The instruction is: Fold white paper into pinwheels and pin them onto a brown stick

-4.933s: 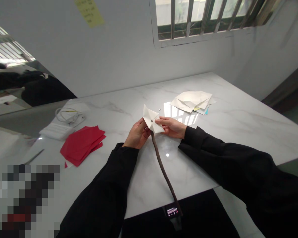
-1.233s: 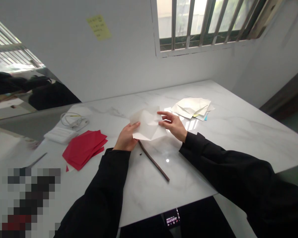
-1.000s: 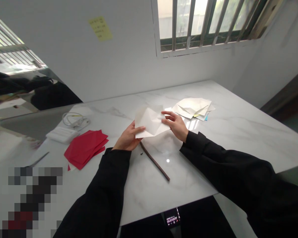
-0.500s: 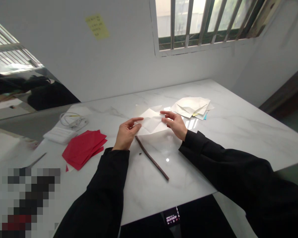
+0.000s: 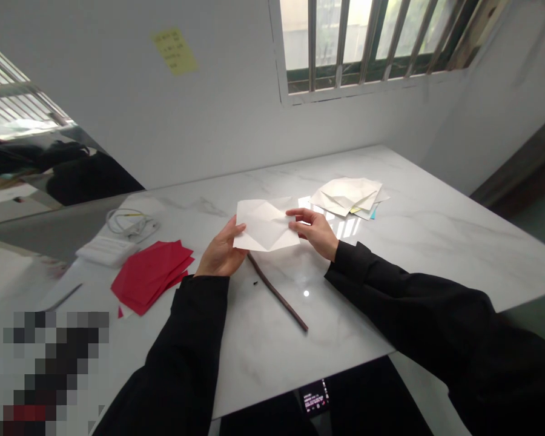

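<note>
Both hands (image 5: 221, 251) (image 5: 317, 233) hold white paper (image 5: 264, 231), seemingly folded.

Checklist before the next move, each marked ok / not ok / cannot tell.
1. Left hand holding the white paper at its left edge: ok.
2. Right hand pinching the paper's right side: cannot tell; the fingers reach it, but the grip isn't clear.
3. White paper smooth: not ok; creases show across it.
4. Brown stick visible end to end: not ok; its far end is hidden at the left hand and paper.
5. No loose bits beside the stick: not ok; a small dark piece lies there.
6. Red sheets apart from the left hand: ok.
</note>
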Motion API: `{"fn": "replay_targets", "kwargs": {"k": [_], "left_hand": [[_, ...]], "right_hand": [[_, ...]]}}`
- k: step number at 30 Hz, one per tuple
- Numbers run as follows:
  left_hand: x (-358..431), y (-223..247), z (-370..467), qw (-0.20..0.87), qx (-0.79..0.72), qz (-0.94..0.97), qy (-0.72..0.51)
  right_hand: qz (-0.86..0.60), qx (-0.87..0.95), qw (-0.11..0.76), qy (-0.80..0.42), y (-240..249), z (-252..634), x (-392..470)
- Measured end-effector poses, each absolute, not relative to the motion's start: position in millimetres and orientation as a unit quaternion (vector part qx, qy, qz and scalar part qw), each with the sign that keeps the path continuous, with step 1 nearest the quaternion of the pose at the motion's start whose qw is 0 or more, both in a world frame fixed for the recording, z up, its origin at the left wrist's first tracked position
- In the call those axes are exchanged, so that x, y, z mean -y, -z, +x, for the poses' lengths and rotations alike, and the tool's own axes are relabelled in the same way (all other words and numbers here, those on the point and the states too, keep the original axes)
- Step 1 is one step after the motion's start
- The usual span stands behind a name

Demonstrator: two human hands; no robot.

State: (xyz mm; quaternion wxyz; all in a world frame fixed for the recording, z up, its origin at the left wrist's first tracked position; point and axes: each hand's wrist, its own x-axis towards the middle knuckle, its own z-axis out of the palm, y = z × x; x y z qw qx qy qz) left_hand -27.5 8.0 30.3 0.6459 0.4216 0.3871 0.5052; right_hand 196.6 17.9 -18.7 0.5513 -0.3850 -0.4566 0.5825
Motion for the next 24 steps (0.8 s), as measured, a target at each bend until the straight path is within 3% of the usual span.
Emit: {"fn": "replay_targets", "kwargs": {"k": [6, 9, 11, 13, 15, 18, 20, 24], "left_hand": [[-5, -29, -19, 0.686, -0.409, 0.395, -0.455], [-12, -36, -27, 0.598, -0.470, 0.379, -0.527], [-13, -48, -44, 0.441, -0.529, 0.386, -0.614], [-6, -64, -70, 0.166, -0.573, 0.430, -0.677], [11, -77, -101, -0.087, -0.573, 0.516, -0.630], [38, -77, -143, -0.232, -0.620, 0.587, -0.467], [51, -62, -164, -0.190, -0.681, 0.612, -0.355], [55, -21, -191, 0.057, -0.784, 0.611, -0.095]], "right_hand": [[-0.405, 0.443, 0.542, -0.589, 22, 196, -18], [-0.389, 0.410, 0.527, -0.635, 22, 197, -19], [-0.386, 0.399, 0.519, -0.650, 22, 198, -19], [-0.388, 0.397, 0.510, -0.657, 24, 198, -21], [-0.384, 0.404, 0.502, -0.661, 25, 198, -22], [-0.380, 0.424, 0.491, -0.659, 27, 196, -24], [-0.382, 0.431, 0.486, -0.658, 27, 195, -24], [-0.385, 0.432, 0.482, -0.658, 26, 195, -25]]}}
